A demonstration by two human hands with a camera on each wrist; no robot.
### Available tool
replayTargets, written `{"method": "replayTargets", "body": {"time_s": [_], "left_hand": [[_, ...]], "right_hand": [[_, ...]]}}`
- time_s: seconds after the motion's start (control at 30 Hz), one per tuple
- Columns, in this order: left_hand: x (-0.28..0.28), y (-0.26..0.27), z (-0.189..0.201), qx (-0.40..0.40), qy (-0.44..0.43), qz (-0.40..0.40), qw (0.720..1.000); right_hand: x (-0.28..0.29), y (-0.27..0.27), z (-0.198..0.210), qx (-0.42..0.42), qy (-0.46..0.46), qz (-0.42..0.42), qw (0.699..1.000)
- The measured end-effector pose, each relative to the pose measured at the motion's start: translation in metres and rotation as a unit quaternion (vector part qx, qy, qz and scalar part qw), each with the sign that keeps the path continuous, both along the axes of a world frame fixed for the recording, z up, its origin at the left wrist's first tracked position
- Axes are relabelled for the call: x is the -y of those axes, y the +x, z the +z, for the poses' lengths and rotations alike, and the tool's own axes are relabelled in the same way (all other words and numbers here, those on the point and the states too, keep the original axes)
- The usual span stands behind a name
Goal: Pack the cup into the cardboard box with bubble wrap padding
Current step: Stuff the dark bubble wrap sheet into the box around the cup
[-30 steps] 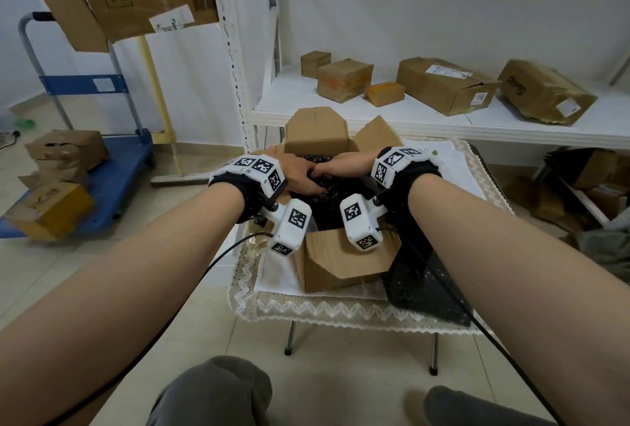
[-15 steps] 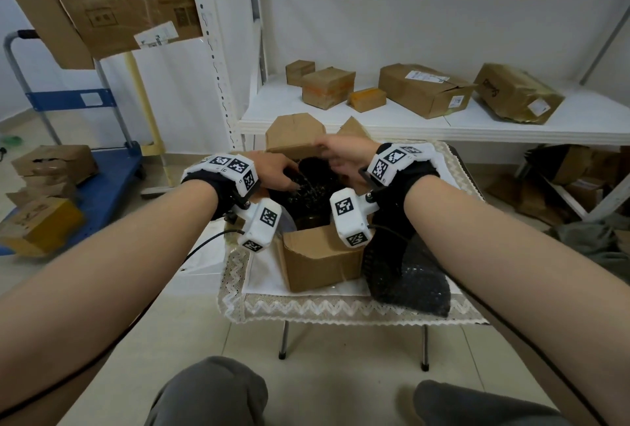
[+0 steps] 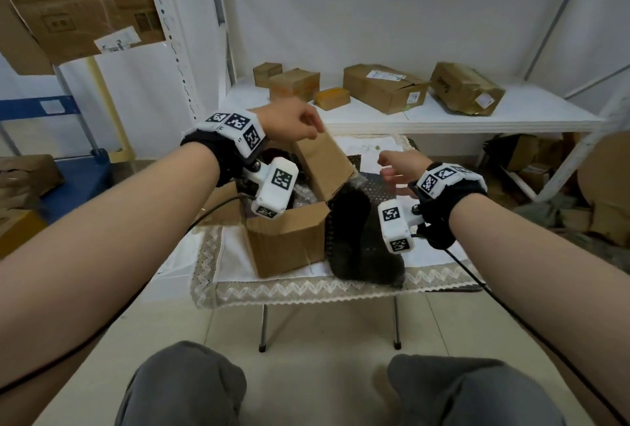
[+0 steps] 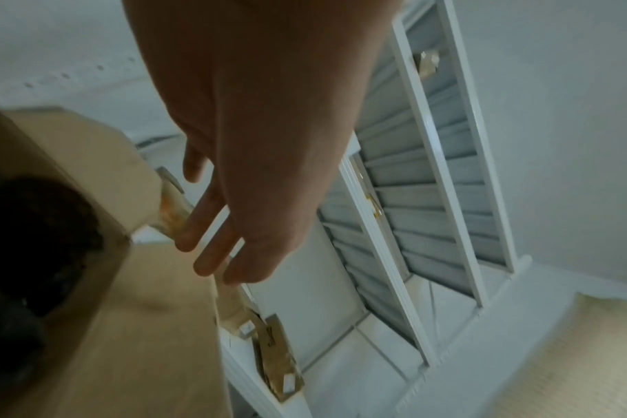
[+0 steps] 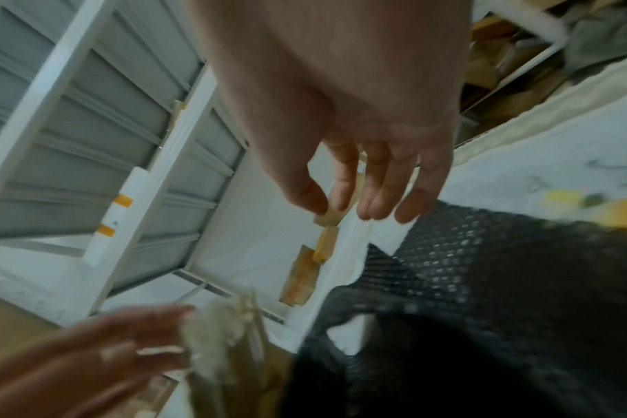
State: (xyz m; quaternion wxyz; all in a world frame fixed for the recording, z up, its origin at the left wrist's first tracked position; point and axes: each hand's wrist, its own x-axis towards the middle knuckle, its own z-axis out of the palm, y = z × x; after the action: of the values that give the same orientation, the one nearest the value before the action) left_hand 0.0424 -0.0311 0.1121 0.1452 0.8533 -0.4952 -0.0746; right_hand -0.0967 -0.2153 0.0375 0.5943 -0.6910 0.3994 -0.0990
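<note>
Now left hand point(image 3: 293, 125) touches cardboard box point(image 3: 286, 241) flap at 12 o'clock, right hand point(image 3: 402, 166) loose, empty; bubble wrap point(image 3: 364, 241) soft, light, likely best pinched at edge.

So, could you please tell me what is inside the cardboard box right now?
Dark bubble wrap fills the open cardboard box. Any cup is hidden beneath it, so I cannot confirm one.
</note>
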Motion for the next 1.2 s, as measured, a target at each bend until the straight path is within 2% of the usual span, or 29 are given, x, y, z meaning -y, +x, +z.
{"method": "replayTargets", "body": {"time_s": [0.1, 0.17, 0.27, 0.43, 0.53, 0.6, 0.77, 0.97, 1.07, 1.2], "left_hand": [[0.018, -0.017, -0.007, 0.011, 0.015, -0.017, 1.000], [0.027, -0.025, -0.011, 0.013, 0.028, -0.018, 0.999], [0.034, -0.029, -0.017, 0.009, 0.045, -0.018, 0.999], [0.036, -0.031, -0.021, 0.010, 0.046, -0.011, 0.999], [0.037, -0.034, -0.024, 0.017, 0.041, -0.006, 0.999], [0.037, -0.035, -0.023, 0.015, 0.038, -0.003, 0.999], [0.037, -0.039, -0.021, 0.022, 0.042, -0.003, 0.999], [0.036, -0.044, -0.021, 0.009, 0.046, -0.002, 0.999], [0.035, -0.046, -0.023, -0.008, 0.059, -0.007, 0.998], [0.032, -0.045, -0.022, -0.023, 0.064, -0.014, 0.998]], "right_hand": [[0.001, -0.009, -0.029, -0.046, 0.024, 0.037, 0.998], [0.000, -0.013, -0.043, -0.042, 0.080, 0.049, 0.995], [-0.010, -0.017, -0.048, -0.034, 0.117, 0.081, 0.989], [-0.011, -0.007, -0.057, -0.038, 0.090, 0.097, 0.991], [-0.024, -0.008, -0.058, -0.003, 0.159, 0.122, 0.980], [-0.029, -0.005, -0.061, 0.020, 0.173, 0.138, 0.975], [-0.021, 0.000, -0.044, 0.092, 0.130, 0.041, 0.986], [-0.019, 0.001, -0.052, -0.003, 0.101, 0.158, 0.982], [-0.028, 0.005, -0.062, 0.000, 0.107, 0.166, 0.980], [-0.028, 0.020, -0.068, 0.009, 0.062, 0.142, 0.988]]}}
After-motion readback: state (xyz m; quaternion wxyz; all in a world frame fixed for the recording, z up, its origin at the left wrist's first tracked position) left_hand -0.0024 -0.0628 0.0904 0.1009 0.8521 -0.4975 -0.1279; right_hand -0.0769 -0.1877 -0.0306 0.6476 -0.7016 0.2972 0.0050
